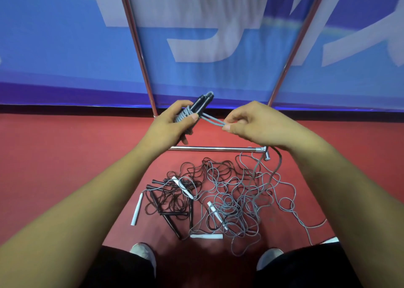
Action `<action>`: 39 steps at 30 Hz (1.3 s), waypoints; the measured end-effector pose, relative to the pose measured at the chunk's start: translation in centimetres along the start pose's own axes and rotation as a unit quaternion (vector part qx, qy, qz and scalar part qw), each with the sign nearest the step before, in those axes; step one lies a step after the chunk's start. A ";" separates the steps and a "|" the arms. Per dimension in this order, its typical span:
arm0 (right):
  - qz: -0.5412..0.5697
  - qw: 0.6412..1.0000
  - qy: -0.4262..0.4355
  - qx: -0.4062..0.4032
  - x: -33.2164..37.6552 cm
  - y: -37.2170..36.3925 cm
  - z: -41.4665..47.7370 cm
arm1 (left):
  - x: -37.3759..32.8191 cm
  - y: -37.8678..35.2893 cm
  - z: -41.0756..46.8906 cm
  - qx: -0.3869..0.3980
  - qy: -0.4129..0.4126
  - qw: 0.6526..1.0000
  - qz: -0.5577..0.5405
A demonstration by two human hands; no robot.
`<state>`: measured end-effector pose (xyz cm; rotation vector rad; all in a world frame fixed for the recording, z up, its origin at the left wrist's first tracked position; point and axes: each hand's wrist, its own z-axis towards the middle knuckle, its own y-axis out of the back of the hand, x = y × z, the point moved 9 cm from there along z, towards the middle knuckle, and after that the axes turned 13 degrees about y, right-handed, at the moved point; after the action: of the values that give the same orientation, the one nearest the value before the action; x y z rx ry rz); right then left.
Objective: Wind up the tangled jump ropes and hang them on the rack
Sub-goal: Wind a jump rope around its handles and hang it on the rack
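Our left hand [172, 123] grips black handles [202, 103], the fingers curled round them, and tight turns of grey rope [183, 114] are wound about their middle. Our right hand [251, 121] pinches a doubled strand of this rope between thumb and forefinger, just beside the handles. Both hands are above the low bar of the rack [214, 149]. Below, on the red floor [65, 156], lies the pile [218, 196]: thin black and grey ropes tangled together, white and black handles among them.
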<state>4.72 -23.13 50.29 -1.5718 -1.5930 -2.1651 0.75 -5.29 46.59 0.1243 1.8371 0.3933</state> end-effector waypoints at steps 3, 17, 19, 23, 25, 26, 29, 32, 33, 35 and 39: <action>-0.029 0.999 0.033 0.022 1.4 -0.8 0.0 | 0.6 -0.1 0.1 -0.017 -0.011 0.994 0.106; -0.034 0.992 0.090 -0.081 2.5 0.3 0.5 | -2.0 -3.8 -2.5 0.036 -0.090 0.892 0.442; -0.028 0.990 0.098 -0.093 2.6 0.4 0.7 | -2.1 -3.7 -2.5 0.033 -0.099 0.895 0.434; 0.031 0.988 0.087 -0.124 2.1 1.0 0.9 | -2.2 -3.5 -2.5 0.019 -0.124 0.894 0.430; 0.047 0.987 0.088 -0.128 1.8 1.2 1.0 | -2.2 -3.6 -2.6 0.031 -0.132 0.898 0.419; 0.057 0.986 0.087 -0.132 1.6 1.4 1.1 | -2.0 -3.6 -2.7 0.046 -0.138 0.904 0.402; 0.087 0.983 0.072 -0.146 0.2 2.0 1.2 | -2.0 -4.2 -3.4 0.150 -0.125 0.955 0.225; 0.080 0.984 0.057 -0.147 -1.1 2.3 1.2 | -3.0 -3.4 -3.4 0.170 -0.098 0.981 0.005; 0.077 0.986 0.052 -0.141 -1.3 2.1 1.2 | -3.2 -3.0 -3.2 0.157 -0.087 0.983 -0.049; 0.068 0.991 0.044 -0.107 -1.4 1.4 1.2 | -3.0 -2.3 -2.5 0.132 -0.049 0.981 -0.134; 0.070 0.995 0.045 -0.051 -1.0 0.4 1.0 | -1.6 -2.0 -1.5 0.132 0.010 0.972 -0.196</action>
<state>6.10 -23.13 49.78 -1.5351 -1.3266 -2.2393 0.06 -7.88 47.76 -0.0634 1.8736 -0.1275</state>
